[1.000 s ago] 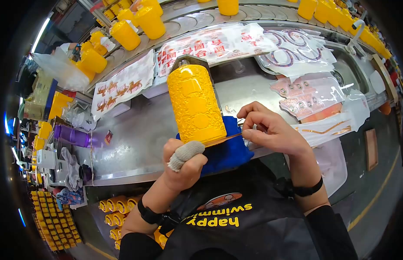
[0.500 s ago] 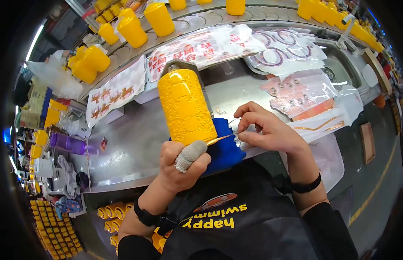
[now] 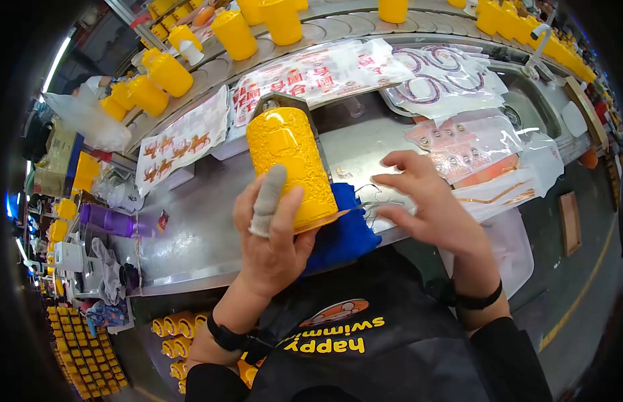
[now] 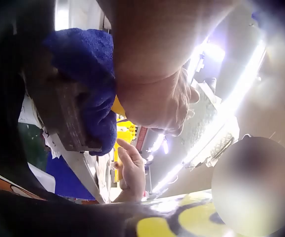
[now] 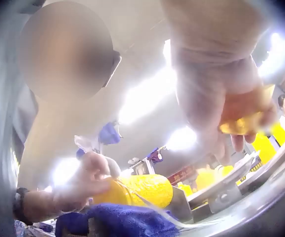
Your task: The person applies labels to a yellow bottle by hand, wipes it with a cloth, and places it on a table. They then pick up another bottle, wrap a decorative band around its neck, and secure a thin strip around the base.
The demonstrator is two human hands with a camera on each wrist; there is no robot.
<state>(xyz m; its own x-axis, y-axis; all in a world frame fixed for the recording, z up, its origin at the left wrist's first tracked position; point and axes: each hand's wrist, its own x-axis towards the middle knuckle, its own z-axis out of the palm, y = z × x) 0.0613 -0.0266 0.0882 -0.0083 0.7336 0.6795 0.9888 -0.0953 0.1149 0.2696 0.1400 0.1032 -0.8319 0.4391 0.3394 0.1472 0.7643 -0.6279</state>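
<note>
A yellow embossed bottle [image 3: 284,154] lies tilted on a dark holder [image 3: 316,134], its base toward the person. My left hand [image 3: 271,231] rests with extended fingers against the bottle's lower side; one finger wears a grey knit sleeve [image 3: 268,201]. A thin strip [image 3: 357,208] runs from the bottle's base toward my right hand [image 3: 425,204], whose thumb and fingers are spread apart. In the right wrist view the pale strip [image 5: 155,207] trails off the bottle [image 5: 152,190]. Beneath the base lies a blue cloth [image 3: 341,238].
Printed sheets [image 3: 318,80] lie along the back of the metal table [image 3: 197,234]. A clear sheet with gold strips [image 3: 492,196] is at the right, near a sink [image 3: 536,100]. Yellow bottles [image 3: 234,33] stand on a conveyor [image 3: 345,27] behind. A purple cup [image 3: 107,220] lies at the left.
My left hand has gone from a curled grip at the base to extended fingers higher on the bottle. My right fingers have spread from a pinch on the strip, which now hangs loose.
</note>
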